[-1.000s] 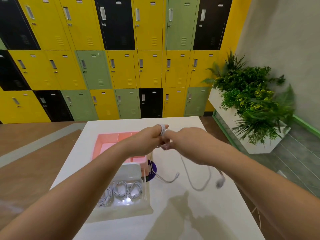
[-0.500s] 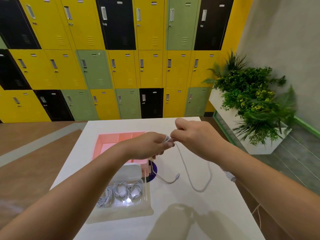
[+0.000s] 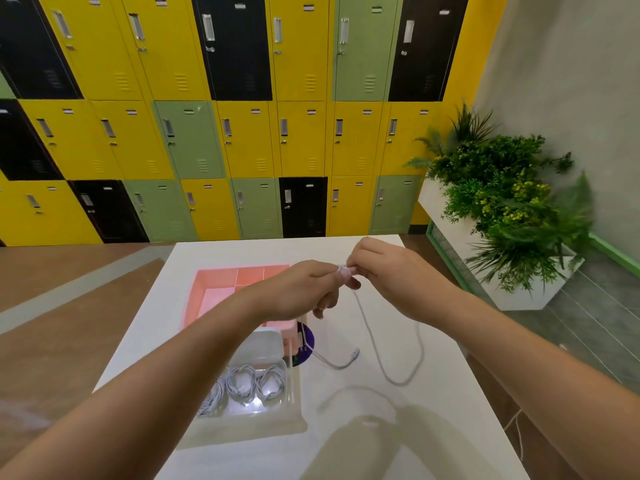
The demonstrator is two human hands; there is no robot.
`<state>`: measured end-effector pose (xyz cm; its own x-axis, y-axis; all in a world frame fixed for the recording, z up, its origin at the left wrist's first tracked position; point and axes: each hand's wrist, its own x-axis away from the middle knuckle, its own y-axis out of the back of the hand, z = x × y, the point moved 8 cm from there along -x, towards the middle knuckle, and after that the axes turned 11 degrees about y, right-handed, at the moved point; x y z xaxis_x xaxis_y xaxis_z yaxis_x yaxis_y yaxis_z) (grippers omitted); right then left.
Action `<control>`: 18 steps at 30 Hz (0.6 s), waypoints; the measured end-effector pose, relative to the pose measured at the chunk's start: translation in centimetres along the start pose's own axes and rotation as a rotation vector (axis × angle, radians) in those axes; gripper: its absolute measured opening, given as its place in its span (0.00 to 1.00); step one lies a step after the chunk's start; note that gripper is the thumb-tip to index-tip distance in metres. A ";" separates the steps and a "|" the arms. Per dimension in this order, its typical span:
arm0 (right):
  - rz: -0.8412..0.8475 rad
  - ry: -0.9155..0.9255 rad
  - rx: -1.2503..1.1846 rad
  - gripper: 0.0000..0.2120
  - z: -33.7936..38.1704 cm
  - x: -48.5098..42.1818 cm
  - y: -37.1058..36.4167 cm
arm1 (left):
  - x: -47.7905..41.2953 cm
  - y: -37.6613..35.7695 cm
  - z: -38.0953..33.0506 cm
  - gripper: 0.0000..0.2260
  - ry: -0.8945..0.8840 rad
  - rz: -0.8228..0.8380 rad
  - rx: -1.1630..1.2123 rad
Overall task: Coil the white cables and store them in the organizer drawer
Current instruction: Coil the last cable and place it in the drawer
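Above the white table my left hand holds turns of a white cable wound round its fingers. My right hand pinches the same cable right beside the left fingertips. The loose part hangs down in a loop to the table, right of the hands. A second white cable end lies on the table below the hands. The clear organizer drawer sits under my left forearm with three coiled white cables inside.
A pink divided tray stands behind the drawer, partly hidden by my left arm. A dark purple round object lies beside it. A planter with green plants stands right of the table; lockers line the back wall.
My left hand dropped and turned over, then both hands stayed joined near the same spot. The hanging loop swung; its free end went out of sight behind my right arm.
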<state>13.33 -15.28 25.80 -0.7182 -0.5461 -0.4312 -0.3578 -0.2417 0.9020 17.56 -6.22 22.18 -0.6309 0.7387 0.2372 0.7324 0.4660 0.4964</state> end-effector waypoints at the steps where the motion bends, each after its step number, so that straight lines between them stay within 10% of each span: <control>1: -0.007 -0.009 -0.006 0.09 -0.2 0.1 0.0 | 0.0 0.0 -0.1 0.20 0.003 0.003 0.015; 18: -0.131 0.105 0.161 0.10 0.7 -0.3 2.7 | 0.4 -1.4 1.3 0.19 0.134 0.144 0.079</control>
<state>12.16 -15.16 28.33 -0.5962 -0.6009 -0.5324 -0.5407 -0.1897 0.8195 16.59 -5.97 20.45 -0.5427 0.7314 0.4130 0.8320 0.4007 0.3836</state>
